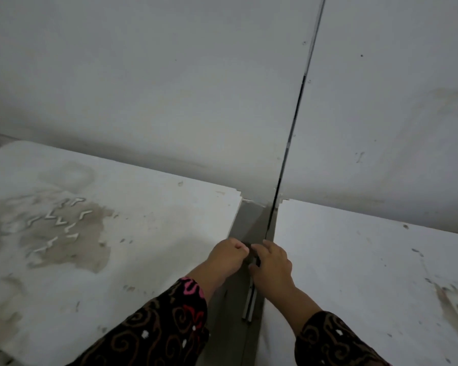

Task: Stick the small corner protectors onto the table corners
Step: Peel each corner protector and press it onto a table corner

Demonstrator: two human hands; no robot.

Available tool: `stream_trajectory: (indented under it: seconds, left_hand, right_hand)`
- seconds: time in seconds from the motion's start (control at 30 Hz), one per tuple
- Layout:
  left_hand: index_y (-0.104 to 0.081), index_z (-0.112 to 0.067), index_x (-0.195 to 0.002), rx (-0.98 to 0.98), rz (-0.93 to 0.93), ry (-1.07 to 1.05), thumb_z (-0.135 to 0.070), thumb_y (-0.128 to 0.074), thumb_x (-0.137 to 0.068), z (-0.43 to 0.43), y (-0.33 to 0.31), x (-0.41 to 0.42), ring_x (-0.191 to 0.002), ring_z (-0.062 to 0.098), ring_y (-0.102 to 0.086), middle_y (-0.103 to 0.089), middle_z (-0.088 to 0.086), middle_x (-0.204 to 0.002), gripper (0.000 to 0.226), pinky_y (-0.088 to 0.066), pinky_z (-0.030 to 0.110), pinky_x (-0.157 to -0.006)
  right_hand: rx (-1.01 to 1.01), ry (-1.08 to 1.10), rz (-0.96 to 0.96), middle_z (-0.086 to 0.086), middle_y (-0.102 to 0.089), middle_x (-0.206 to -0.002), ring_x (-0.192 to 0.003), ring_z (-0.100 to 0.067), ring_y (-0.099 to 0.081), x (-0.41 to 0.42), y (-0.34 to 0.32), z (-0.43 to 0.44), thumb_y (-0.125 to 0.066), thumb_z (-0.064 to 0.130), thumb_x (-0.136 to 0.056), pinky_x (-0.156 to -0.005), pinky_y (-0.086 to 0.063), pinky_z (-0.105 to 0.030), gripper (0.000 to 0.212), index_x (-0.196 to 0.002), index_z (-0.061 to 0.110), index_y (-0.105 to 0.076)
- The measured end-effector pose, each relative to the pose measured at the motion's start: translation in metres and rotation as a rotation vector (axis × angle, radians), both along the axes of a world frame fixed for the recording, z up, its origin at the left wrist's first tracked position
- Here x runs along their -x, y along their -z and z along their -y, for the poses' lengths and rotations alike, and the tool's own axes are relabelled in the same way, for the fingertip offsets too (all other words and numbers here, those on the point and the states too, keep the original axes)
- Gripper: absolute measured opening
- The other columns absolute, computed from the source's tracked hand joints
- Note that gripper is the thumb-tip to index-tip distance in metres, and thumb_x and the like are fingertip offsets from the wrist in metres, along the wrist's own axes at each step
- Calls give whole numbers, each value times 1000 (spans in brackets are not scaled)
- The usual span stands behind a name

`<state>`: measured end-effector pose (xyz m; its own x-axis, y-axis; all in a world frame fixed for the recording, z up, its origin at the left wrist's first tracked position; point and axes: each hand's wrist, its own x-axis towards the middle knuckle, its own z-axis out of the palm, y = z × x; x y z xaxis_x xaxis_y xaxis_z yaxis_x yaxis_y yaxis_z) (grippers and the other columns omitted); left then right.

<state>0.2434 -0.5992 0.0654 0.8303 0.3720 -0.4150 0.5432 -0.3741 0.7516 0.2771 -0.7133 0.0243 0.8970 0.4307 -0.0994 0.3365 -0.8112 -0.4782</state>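
Observation:
Several small clear L-shaped corner protectors (60,221) lie scattered on the stained left white table (148,233). My left hand (229,253) and my right hand (271,262) meet over the gap between the left table and the right white table (354,273). The fingertips of both hands pinch together at something small and dark between them; what it is stays hidden by the fingers. The far corner of the left table (239,196) and the far corner of the right table (284,202) look chipped.
A grey wall (169,88) with a dark vertical seam (295,114) rises right behind both tables. A narrow grey gap (251,225) runs between the tables, with a pale metal rail (250,302) in it below my hands. Brown stains mark both tabletops.

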Motion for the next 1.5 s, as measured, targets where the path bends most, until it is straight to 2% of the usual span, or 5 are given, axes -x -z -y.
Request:
stream_trajectory:
  seconds: [0.3,0.77,1.3,1.4,1.5]
  left_hand:
    - [-60,-13,-114,0,71,-35,-25,-47,-97,-87,-13,73,-104,19,-56,-60,2,-118,25,-45,27,-88]
    - [-62,-17,-105,35,88,-215,-27,-51,-94,-313,-10,238,-103,21,-60,-62,0,-110,19,-44,28,-81]
    - [-63,-13,-106,93,18,-353,-23,-52,-94,-447,39,198,-86,18,-58,-62,4,-99,20,-42,24,-63]
    - [-66,-10,-104,101,0,-434,-23,-53,-93,-478,53,187,-80,19,-59,-66,7,-98,21,-48,29,-71]
    - [-65,-11,-99,113,-34,-478,-22,-52,-93,-501,65,184,-75,17,-57,-64,8,-94,19,-45,26,-63]
  right_hand:
    - [-28,-45,47,2,-27,-151,-141,-20,-19,66,-21,-83,-49,28,-92,-112,-22,-38,46,-138,29,-41]
    - [-166,-210,-48,0,-24,-153,-141,-20,-18,228,-10,-294,-49,24,-94,-113,-22,-32,45,-138,25,-43]
    - [-29,-375,-67,-2,-39,-143,-129,-22,-37,178,17,-435,-47,25,-92,-107,-30,-29,43,-134,20,-50]
    - [53,-416,-77,-2,-39,-142,-127,-24,-38,159,21,-464,-40,33,-87,-105,-32,-33,49,-134,21,-49]
    - [91,-414,-90,0,-41,-140,-125,-23,-39,150,24,-491,-32,41,-85,-101,-33,-33,54,-132,23,-51]
